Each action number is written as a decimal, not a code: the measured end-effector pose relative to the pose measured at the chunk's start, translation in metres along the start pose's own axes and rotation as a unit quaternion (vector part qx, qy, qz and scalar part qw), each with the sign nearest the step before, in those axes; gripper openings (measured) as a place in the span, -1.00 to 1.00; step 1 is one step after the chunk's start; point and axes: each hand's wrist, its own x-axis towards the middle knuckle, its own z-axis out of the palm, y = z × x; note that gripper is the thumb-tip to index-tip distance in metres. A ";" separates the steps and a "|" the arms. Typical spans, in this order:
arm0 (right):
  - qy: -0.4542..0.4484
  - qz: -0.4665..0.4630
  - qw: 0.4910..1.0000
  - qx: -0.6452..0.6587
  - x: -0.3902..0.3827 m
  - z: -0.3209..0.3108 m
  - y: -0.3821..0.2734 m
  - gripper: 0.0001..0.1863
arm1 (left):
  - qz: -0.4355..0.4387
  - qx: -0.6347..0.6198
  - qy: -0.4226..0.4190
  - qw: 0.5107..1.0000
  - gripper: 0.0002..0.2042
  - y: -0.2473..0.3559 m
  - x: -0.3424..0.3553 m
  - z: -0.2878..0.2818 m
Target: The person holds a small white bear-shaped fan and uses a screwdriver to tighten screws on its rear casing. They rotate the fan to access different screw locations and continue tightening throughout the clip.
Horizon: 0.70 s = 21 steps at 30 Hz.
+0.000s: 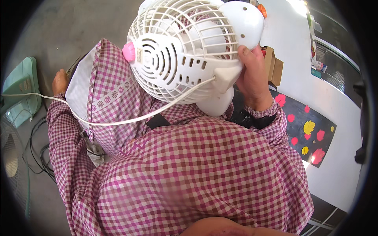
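Observation:
My right hand [255, 76] is closed around the edge of a small white electric fan [165, 59], its thumb against the housing beside the grille. The fan lies tilted over my lap, its slotted back cover towards me and a pink knob [128, 52] at its left. A white power cord [157, 114] runs from the housing across my checked clothing [197, 169] and off to the left. Past the raised cloth on my left, my left hand [60, 82] has its fingers curled. A thin dark pointed thing [73, 65] shows near it; whether the hand holds it is hidden.
At the left stand a pale green plastic item [24, 90] and a wire fan grille [13, 157], with black cables [39, 145] on the floor. To my right is a white table [327, 102] with an open cardboard box [272, 66] and a dark leaf-patterned mat [305, 128].

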 end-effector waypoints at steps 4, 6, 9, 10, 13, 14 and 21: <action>0.025 -0.006 0.999 -0.046 0.007 -0.003 0.017 -0.48 | -0.068 -0.087 0.034 0.993 -0.80 0.027 -0.017 0.011; 0.036 -0.012 0.998 -0.043 0.007 -0.005 0.026 -0.50 | -0.089 -0.169 0.069 0.979 -0.79 0.039 -0.031 0.019; 0.054 -0.020 0.998 -0.039 0.008 -0.002 0.044 -0.53 | -0.117 -0.272 0.083 0.952 -0.77 0.040 -0.060 0.030; 0.066 -0.017 0.997 -0.029 0.008 -0.001 0.049 -0.53 | -0.128 -0.294 0.080 0.944 -0.77 0.037 -0.072 0.035; 0.086 -0.010 0.996 -0.035 0.005 -0.001 0.057 -0.55 | -0.155 -0.326 0.060 0.931 -0.75 0.020 -0.107 0.047; 0.085 -0.004 0.996 -0.029 0.005 -0.003 0.060 -0.55 | -0.146 -0.334 0.073 0.928 -0.74 0.017 -0.117 0.052; 0.051 0.010 0.998 0.030 0.027 -0.037 0.081 -0.66 | -0.245 -0.266 0.014 0.932 -0.73 0.019 -0.166 0.060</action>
